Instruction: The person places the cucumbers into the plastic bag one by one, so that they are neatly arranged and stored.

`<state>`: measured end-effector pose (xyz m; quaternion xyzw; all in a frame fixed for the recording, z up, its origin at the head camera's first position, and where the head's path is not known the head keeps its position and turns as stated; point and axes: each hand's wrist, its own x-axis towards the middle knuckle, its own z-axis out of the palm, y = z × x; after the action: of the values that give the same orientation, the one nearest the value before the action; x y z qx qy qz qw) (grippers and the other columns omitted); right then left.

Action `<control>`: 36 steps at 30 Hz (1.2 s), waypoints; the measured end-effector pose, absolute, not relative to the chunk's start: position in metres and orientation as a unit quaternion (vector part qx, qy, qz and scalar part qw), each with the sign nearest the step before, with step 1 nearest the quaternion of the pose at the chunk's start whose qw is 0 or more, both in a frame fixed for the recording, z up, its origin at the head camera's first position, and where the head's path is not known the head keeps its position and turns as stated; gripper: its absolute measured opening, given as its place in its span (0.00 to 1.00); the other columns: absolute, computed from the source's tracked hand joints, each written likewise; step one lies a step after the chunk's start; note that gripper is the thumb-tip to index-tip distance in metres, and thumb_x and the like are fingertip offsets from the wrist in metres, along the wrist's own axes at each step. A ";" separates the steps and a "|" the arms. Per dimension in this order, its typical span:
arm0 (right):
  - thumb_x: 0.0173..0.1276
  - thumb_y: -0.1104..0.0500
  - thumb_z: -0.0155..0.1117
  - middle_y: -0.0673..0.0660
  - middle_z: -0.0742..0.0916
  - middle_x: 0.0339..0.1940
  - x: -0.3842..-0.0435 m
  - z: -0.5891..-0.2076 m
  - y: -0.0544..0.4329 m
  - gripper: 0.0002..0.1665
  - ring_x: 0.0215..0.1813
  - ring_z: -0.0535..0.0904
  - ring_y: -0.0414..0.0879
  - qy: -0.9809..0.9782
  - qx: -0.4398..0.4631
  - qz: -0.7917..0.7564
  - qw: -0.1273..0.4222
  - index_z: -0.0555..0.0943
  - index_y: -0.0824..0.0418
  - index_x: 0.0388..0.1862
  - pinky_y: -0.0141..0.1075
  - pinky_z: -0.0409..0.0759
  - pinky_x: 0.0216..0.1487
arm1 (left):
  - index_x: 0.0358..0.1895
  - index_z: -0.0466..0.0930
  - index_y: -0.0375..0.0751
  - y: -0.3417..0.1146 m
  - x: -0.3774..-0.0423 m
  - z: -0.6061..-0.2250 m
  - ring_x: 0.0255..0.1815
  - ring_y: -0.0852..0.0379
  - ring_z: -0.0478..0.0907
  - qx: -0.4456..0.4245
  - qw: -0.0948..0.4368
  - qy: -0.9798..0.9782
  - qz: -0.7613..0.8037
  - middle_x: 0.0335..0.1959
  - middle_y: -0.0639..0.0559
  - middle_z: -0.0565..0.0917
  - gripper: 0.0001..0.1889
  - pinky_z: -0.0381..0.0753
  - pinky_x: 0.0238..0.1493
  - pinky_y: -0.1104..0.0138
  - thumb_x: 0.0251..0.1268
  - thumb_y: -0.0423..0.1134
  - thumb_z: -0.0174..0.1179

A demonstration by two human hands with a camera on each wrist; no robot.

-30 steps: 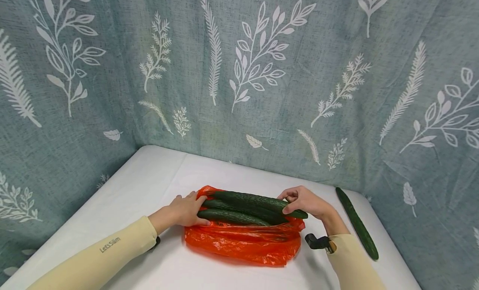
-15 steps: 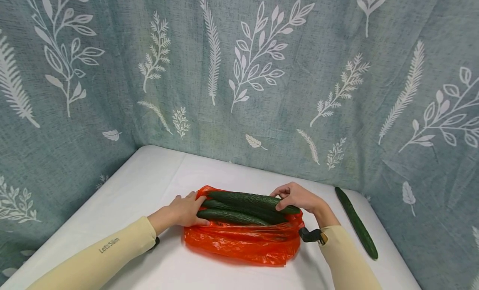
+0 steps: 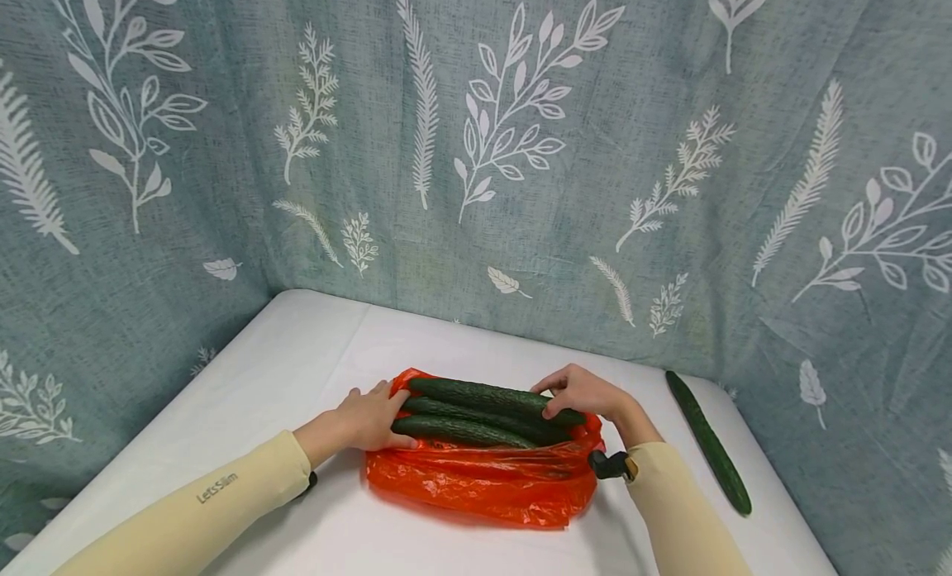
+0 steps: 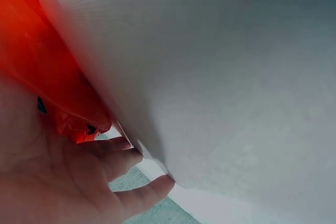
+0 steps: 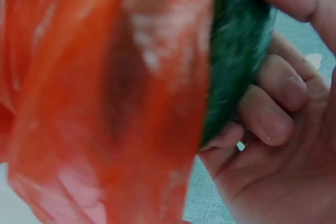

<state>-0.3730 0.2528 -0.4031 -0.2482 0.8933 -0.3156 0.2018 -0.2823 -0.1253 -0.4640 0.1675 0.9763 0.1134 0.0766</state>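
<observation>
A red plastic bag (image 3: pixel 483 489) lies in front of me, its mouth turned up, with several dark green cucumbers side by side inside. My left hand (image 3: pixel 368 419) rests against the bag's left end, thumb by the cucumber tips; in the left wrist view its fingers (image 4: pixel 149 192) are extended, tips down at the white table. My right hand (image 3: pixel 587 394) holds the farthest cucumber (image 3: pixel 476 394) near its right end, thumb on the near side. Close up in the right wrist view, that cucumber (image 5: pixel 236 51) is partly hidden behind the bag's edge, with my fingers curled beneath it.
A single cucumber (image 3: pixel 710 444) lies on the white table (image 3: pixel 312 345) to the right, beyond my right forearm. A blue-green curtain (image 3: pixel 521 146) with white leaf patterns surrounds the table's back and sides.
My right hand has moved left with the farthest cucumber, whose right end now sits inside the bag's mouth instead of sticking out past it. The left hand has stayed put.
</observation>
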 end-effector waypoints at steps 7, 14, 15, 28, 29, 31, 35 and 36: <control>0.57 0.64 0.70 0.52 0.78 0.25 -0.375 -0.408 0.249 0.25 0.29 0.66 0.45 0.907 -0.250 -0.288 0.180 0.87 0.58 0.56 0.39 0.66 0.31 | 0.75 0.63 0.38 -0.126 -0.283 -0.465 0.77 0.36 0.60 0.169 0.077 0.977 0.109 0.75 0.32 0.64 0.50 0.62 0.69 0.35 0.59 0.70 0.62; 0.59 0.64 0.68 0.51 0.75 0.23 -0.370 -0.403 0.248 0.25 0.27 0.65 0.45 0.909 -0.247 -0.281 0.185 0.86 0.57 0.58 0.39 0.65 0.31 | 0.75 0.63 0.39 -0.125 -0.283 -0.464 0.77 0.36 0.60 0.167 0.077 0.977 0.108 0.74 0.32 0.65 0.50 0.62 0.68 0.34 0.59 0.70 0.63; 0.60 0.64 0.68 0.51 0.74 0.22 -0.370 -0.402 0.248 0.25 0.27 0.64 0.45 0.909 -0.246 -0.281 0.186 0.86 0.57 0.58 0.39 0.65 0.31 | 0.75 0.63 0.39 -0.125 -0.283 -0.464 0.77 0.36 0.60 0.168 0.077 0.977 0.108 0.74 0.32 0.65 0.49 0.62 0.68 0.34 0.59 0.70 0.63; 0.62 0.61 0.68 0.50 0.73 0.18 -0.367 -0.405 0.254 0.23 0.24 0.62 0.44 0.903 -0.246 -0.304 0.178 0.85 0.55 0.58 0.38 0.66 0.30 | 0.76 0.63 0.41 -0.125 -0.282 -0.462 0.77 0.37 0.60 0.161 0.085 0.977 0.114 0.76 0.33 0.63 0.48 0.60 0.69 0.34 0.60 0.68 0.64; 0.62 0.61 0.69 0.50 0.73 0.18 -0.366 -0.405 0.256 0.23 0.24 0.62 0.44 0.903 -0.244 -0.308 0.176 0.86 0.55 0.58 0.38 0.66 0.30 | 0.75 0.63 0.40 -0.125 -0.282 -0.462 0.77 0.37 0.60 0.162 0.084 0.977 0.114 0.75 0.33 0.64 0.48 0.61 0.69 0.35 0.60 0.68 0.64; 0.63 0.60 0.69 0.50 0.72 0.18 -0.365 -0.405 0.260 0.22 0.24 0.62 0.43 0.900 -0.240 -0.322 0.171 0.86 0.54 0.58 0.39 0.67 0.31 | 0.75 0.64 0.39 -0.124 -0.282 -0.462 0.77 0.36 0.61 0.164 0.082 0.976 0.114 0.74 0.32 0.65 0.48 0.61 0.68 0.35 0.59 0.68 0.64; 0.65 0.59 0.69 0.49 0.70 0.18 -0.361 -0.403 0.270 0.22 0.24 0.69 0.47 0.882 -0.226 -0.377 0.168 0.84 0.55 0.59 0.41 0.80 0.43 | 0.74 0.64 0.39 -0.124 -0.282 -0.462 0.77 0.37 0.60 0.165 0.081 0.976 0.114 0.74 0.33 0.65 0.48 0.62 0.68 0.35 0.59 0.69 0.64; 0.66 0.60 0.68 0.50 0.71 0.19 -0.359 -0.403 0.273 0.22 0.24 0.70 0.51 0.877 -0.222 -0.392 0.168 0.84 0.55 0.59 0.43 0.81 0.47 | 0.74 0.64 0.40 -0.124 -0.282 -0.462 0.77 0.37 0.60 0.165 0.082 0.976 0.113 0.74 0.33 0.65 0.48 0.62 0.68 0.35 0.59 0.69 0.63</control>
<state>-0.3593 0.2735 -0.4028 -0.2223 0.8767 -0.3919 0.1682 -0.2819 -0.1239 -0.4618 0.1649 0.9764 0.1129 0.0822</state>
